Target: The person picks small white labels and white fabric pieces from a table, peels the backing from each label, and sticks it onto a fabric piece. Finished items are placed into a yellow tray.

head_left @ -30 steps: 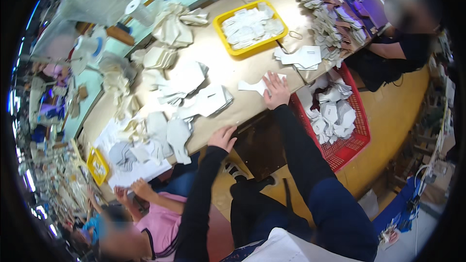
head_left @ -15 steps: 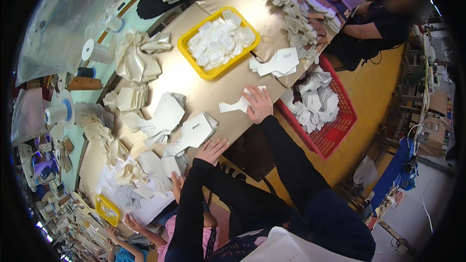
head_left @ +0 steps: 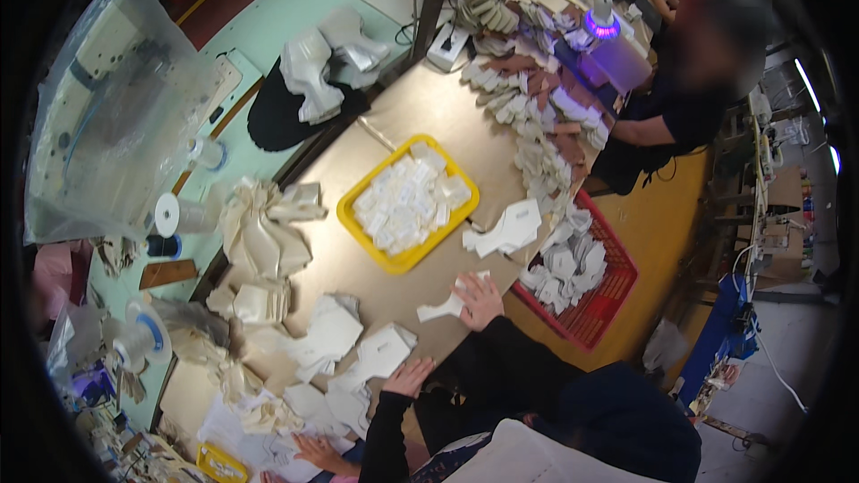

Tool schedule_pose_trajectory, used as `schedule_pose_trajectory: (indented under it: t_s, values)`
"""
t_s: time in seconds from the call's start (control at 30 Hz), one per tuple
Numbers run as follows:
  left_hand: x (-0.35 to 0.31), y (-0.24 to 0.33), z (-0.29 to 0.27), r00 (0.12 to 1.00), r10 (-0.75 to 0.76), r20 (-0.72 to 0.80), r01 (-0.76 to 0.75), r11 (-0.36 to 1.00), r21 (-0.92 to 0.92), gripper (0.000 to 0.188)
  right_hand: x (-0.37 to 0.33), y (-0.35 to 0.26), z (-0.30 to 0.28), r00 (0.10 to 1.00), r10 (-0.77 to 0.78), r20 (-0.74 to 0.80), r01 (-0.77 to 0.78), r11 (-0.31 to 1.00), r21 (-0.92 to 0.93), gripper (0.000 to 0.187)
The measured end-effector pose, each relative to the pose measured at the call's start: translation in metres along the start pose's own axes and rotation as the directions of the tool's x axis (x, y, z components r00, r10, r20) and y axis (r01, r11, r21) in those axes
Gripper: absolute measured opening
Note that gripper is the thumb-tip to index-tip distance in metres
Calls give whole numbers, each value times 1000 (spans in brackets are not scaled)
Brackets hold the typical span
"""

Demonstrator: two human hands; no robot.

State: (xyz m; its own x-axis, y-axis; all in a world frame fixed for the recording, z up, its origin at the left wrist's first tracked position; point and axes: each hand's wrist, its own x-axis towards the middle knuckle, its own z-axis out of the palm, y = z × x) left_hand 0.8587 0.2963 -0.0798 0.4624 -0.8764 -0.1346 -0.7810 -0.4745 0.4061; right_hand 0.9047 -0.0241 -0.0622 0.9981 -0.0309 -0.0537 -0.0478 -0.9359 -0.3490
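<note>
My right hand (head_left: 480, 301) lies flat with its fingers stretched over a small white cut piece (head_left: 438, 309), wide at its ends and narrow in the middle, on the tan table. Part of that piece is hidden under the fingers. At the table's near edge, my left hand (head_left: 410, 377) rests with fingers extended, beside a stack of white pieces (head_left: 386, 349) that have a small slot mark. Another stack of white shaped pieces (head_left: 503, 229) lies beyond my right hand. A yellow tray (head_left: 395, 266) full of small whitish pieces stands further back.
A red plastic basket (head_left: 615, 295) holding white pieces stands right of the table. Cream bundles (head_left: 268, 233) and another white stack (head_left: 331, 329) lie left. A co-worker's hand (head_left: 315, 453) is at the lower left; another person (head_left: 689, 98) sits far right near a lit lamp (head_left: 601, 27).
My view has tilted upward, so the table appears lower. Both my hands keep nearly the same places on it. The co-worker's hand at lower left has moved away from the white pieces.
</note>
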Motion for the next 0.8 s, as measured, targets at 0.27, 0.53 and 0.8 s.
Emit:
schedule_pose_trajectory:
  t_s: [0.27,0.53,0.8]
  values:
    - [1,3,-4,996,-30,-86,30,1000,-5,60,0,5,1,999,3,48,-1,999,-44,60]
    - [-1,6,-10,994,-107,-1,107,993,-39,62,-3,5,4,999,-25,36,25,1000,-4,58]
    - [-2,3,12,987,-161,24,163,978,-128,57,-8,12,13,990,-79,-120,81,997,6,55]
